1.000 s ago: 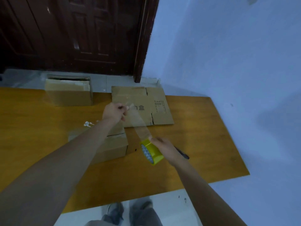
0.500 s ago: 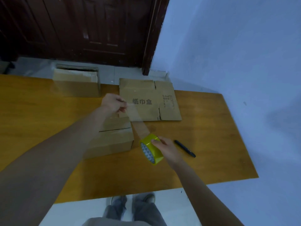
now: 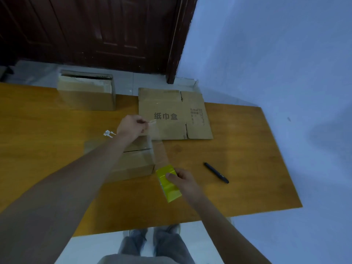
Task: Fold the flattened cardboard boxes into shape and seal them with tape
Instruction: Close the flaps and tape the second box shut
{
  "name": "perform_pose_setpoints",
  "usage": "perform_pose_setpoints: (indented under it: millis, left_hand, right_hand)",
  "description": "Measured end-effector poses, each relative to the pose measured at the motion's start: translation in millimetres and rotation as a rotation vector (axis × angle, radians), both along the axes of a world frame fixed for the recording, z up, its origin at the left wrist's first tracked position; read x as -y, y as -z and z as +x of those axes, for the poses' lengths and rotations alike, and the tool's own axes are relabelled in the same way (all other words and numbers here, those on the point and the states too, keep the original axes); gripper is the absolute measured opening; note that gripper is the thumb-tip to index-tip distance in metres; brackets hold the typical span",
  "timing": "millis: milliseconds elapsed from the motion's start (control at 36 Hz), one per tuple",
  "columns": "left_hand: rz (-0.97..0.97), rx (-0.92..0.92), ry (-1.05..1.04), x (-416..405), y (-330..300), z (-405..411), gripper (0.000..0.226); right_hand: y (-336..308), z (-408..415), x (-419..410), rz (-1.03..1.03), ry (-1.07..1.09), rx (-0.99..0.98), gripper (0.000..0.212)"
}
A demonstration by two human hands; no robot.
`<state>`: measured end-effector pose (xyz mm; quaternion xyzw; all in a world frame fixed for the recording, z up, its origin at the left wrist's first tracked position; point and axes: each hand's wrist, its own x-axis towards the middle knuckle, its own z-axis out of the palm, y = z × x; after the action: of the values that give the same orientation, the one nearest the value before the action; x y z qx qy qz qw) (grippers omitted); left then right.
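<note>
A folded cardboard box (image 3: pixel 133 162) sits on the wooden table (image 3: pixel 238 168), partly hidden by my left forearm. My right hand (image 3: pixel 182 180) grips a yellow tape roll (image 3: pixel 167 182) just right of the box's near corner. A strip of clear tape (image 3: pixel 155 147) stretches from the roll up to my left hand (image 3: pixel 131 127), which pinches its free end above the box's far side. A flattened cardboard box (image 3: pixel 173 115) with printed characters lies beyond, at the table's far edge.
A black marker (image 3: pixel 216 172) lies to the right of my right hand. A crumpled white scrap (image 3: pixel 108 133) lies left of my left hand. An assembled box (image 3: pixel 87 92) stands at the far left edge. A dark door and a blue wall lie beyond.
The tape roll has turned in my right hand, its flat yellow band now facing up, and the strip between my hands has lengthened. The view has shifted slightly.
</note>
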<state>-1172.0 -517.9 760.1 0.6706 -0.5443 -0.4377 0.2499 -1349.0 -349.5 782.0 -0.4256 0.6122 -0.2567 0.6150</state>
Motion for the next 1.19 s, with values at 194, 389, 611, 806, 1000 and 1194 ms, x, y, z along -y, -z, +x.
perform_pose_setpoints:
  millis: [194,389,611,806,1000,1194]
  left_hand:
    - [-0.046,-0.002,-0.03,-2,17,-2,0.024]
    - [-0.08,0.033,-0.022,-6,19,-4,0.022]
    - [-0.088,0.097,-0.038,-10,18,-8,0.017]
    - [-0.095,0.099,-0.041,-10,20,-7,0.017]
    - [-0.077,0.089,-0.036,-10,23,-6,0.015]
    - [-0.067,0.094,-0.029,-10,21,-6,0.014]
  right_hand:
    - [2,3,2,-0.013,-0.02,-0.005,0.022]
    - [6,7,0,0.019,-0.021,0.001,0.038]
    - [0,11,-5,0.064,-0.011,0.004,0.031]
    - [1,11,-4,0.063,0.004,0.02,0.013]
    - [9,13,-4,0.072,0.012,0.026,0.019]
    - [17,12,-4,0.068,0.021,0.026,0.019]
